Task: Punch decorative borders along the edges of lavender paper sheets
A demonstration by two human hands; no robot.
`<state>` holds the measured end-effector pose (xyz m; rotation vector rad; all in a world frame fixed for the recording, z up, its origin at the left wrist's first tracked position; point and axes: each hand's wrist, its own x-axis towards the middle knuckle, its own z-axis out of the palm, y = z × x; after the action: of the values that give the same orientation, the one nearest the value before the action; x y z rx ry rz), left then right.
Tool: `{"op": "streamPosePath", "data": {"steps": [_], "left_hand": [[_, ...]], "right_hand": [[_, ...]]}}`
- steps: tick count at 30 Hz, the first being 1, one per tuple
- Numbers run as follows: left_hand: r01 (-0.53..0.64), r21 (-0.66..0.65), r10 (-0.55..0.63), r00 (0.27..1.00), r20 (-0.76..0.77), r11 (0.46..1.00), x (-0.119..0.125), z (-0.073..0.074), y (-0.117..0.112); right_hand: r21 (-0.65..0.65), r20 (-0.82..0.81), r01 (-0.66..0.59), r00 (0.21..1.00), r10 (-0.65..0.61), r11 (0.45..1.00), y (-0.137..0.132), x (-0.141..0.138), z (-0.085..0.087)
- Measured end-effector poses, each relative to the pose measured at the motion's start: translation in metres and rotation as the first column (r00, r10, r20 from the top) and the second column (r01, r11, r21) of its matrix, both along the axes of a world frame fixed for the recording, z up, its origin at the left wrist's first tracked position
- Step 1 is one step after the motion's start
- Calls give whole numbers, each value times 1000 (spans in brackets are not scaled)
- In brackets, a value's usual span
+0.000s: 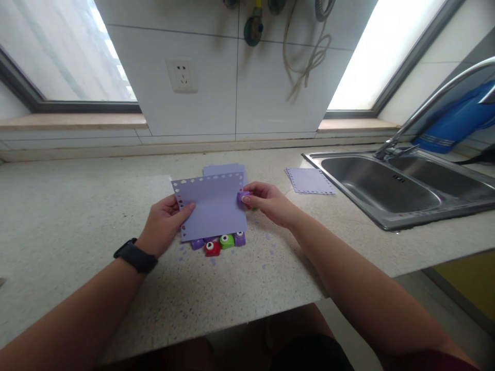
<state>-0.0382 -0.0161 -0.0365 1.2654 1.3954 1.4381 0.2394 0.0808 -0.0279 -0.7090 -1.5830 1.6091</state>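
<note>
A purple sheet of paper is tilted up above the counter, with small shapes punched along its left, top and upper right edges. My left hand pinches its left edge, thumb on the front. At the right edge, my right hand grips a small purple craft punch set against the paper. Below the sheet stand more punches, among them a red punch, a green punch and a purple punch. The sheet partly hides them.
Behind the held sheet lies more purple paper. A stack of punched sheets rests by the steel sink. Paper bits are scattered on the counter. A wall socket is at the back.
</note>
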Motion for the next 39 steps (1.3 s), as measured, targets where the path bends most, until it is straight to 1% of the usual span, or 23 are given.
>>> {"op": "streamPosePath", "data": {"steps": [7,17,23,31,39], "left_hand": [[24,-16,-23,999,40,1000,2,-2,-2],[30,-25,-29,998,60,999,0,-5,-1],[38,-16,-37,997,64,999,1,-3,-1],[58,8,-58,993,100,998,-1,-7,0],[68,7,-69,990,121,998,-1,-8,1]], "right_hand": [[-46,-34,7,999,-8,999,-1,0,1],[-110,-52,-24,998,18,994,-3,0,2],[-119,-31,-28,999,24,992,-3,-1,2],[-86,-13,-9,1000,8,996,-2,-2,0],[-103,-52,-7,999,2,995,-1,-4,-1]]}}
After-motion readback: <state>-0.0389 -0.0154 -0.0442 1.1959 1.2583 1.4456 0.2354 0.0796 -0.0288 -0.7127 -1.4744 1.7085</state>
